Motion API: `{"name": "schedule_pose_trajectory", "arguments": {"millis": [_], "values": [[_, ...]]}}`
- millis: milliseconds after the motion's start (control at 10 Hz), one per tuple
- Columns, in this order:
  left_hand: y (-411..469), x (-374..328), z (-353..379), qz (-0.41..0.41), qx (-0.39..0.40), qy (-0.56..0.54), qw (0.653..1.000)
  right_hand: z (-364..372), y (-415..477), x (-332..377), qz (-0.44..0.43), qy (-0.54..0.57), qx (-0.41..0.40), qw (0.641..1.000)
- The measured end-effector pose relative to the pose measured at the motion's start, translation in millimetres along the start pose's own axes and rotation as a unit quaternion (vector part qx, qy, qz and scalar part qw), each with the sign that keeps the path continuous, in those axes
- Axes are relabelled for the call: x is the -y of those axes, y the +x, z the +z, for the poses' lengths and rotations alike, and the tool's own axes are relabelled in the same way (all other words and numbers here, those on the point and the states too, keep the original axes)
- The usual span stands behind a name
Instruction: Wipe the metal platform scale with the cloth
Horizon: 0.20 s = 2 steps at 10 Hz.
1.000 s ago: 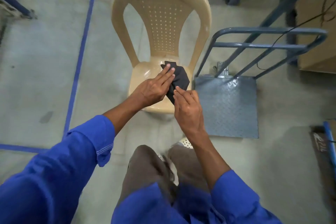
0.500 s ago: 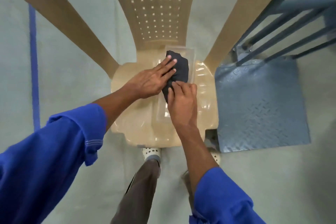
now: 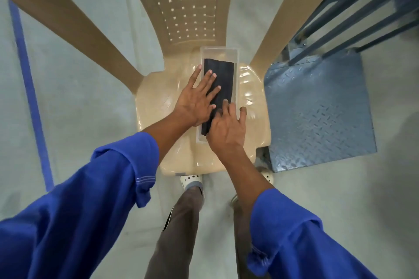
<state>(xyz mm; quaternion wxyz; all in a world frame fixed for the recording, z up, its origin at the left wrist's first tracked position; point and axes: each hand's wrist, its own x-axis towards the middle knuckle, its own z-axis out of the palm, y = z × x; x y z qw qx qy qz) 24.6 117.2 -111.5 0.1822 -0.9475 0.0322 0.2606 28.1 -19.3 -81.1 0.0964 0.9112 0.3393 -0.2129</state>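
**Sam:** Where is the cloth?

**Mia:** The dark cloth (image 3: 221,79) lies folded in a clear tray (image 3: 218,50) on the seat of the tan chair (image 3: 158,106). The metal platform scale (image 3: 317,108) sits on the floor, just to the right of the chair.

**Sam:** What are the hands doing?

**Mia:** The left hand (image 3: 197,99) lies flat on the cloth. Its fingers (image 3: 212,82) are straight and spread out, and they press down. The right hand (image 3: 226,127) is on the near end of the cloth. Its fingers (image 3: 226,106) bend down a bit. I cannot tell if they pinch the cloth or just touch it.

**Sam:** Which way does the cloth lie?

**Mia:** It is a long strip. Its long side runs from near to far, the same way as the tray. The far end points to the chair back. The near end hides under the right hand.

**Sam:** So which step is this?

**Mia:** I think it is the start, getting the cloth. Nothing touches the scale.

**Sam:** What comes next?

**Mia:** I think a hand needs to grab the cloth, lift it over the tray wall, and carry it right to the bumpy top of the scale.
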Motion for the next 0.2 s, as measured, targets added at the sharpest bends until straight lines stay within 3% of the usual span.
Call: {"name": "schedule_pose_trajectory", "arguments": {"millis": [100, 200], "values": [[-10, -1, -1, -0.04, -0.054, -0.058, 0.996, -13, -9, -6, -0.004, 0.08, -0.086, 0.993], [-39, 9, -18, -0.085, -0.096, -0.119, 0.985, -42, -26, -22, 0.022, 0.08, -0.042, 0.996]]}}
